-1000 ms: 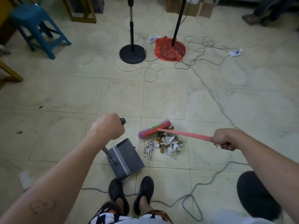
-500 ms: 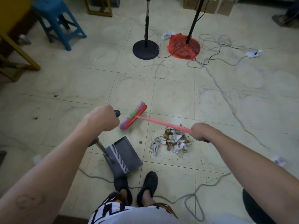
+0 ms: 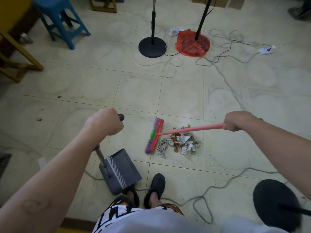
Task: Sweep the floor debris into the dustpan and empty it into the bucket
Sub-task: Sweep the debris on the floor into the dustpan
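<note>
- The step in hand looks like the sweeping itself: the debris pile (image 3: 179, 142) is gathered on the floor but none of it shows in the dustpan (image 3: 122, 169) yet.
- The right hand (image 3: 235, 121) has its fingers wrapped tight around the pink handle of the broom (image 3: 154, 136), whose head sits on the tile just left of the pile, between the pile and the dustpan, bristles pointing away from the scraps.
- The left hand (image 3: 104, 122) is fisted on the top of the dustpan's upright handle; the pan rests on the floor just ahead of the person's shoes, near the pile but apart from it.
- The pile lies about mid-floor, along a tile seam, with a grey cable (image 3: 218, 185) looping nearby.
- Next, I judge, the broom head has to get to the far, right side of the pile and push it leftward, while the pan's open lip is turned to face the scraps.
- A dark round thing at the lower right edge may be the bucket; I cannot tell.
</note>
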A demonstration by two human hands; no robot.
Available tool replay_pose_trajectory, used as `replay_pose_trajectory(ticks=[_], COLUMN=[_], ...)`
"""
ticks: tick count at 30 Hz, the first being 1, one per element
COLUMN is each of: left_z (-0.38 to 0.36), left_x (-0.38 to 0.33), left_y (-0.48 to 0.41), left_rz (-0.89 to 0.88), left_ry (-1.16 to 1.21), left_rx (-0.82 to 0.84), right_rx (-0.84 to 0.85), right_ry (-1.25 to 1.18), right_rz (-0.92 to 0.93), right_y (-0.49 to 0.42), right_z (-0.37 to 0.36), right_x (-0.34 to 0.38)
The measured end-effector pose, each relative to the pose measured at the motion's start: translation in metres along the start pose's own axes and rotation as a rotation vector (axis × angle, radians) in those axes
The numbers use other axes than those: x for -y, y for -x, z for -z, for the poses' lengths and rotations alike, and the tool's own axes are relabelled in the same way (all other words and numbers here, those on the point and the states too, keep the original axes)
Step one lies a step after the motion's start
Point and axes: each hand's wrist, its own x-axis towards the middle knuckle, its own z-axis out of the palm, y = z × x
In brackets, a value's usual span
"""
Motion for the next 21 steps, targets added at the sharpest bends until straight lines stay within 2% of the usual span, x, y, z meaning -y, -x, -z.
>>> replay_pose_trajectory(ticks=[5, 9, 21], left_z=[-0.006, -0.008, -0.026], left_x=[-0.02, -0.037, -0.079], left_y=[0.002, 0.003, 0.007], left_rz=[-0.031, -0.079, -0.196], left_ry=[0.011, 0.015, -0.028], left_rx=[0.051, 0.048, 0.003], right_rx=[-0.041, -0.067, -0.05], right_ry=[0.038, 0.045, -0.299], right_rz=[-0.097, -0.106, -0.141], right_y=[0.012, 0.023, 0.064], right_z=[-0.021, -0.035, -0.084], right_x=[-0.048, -0.075, -0.116])
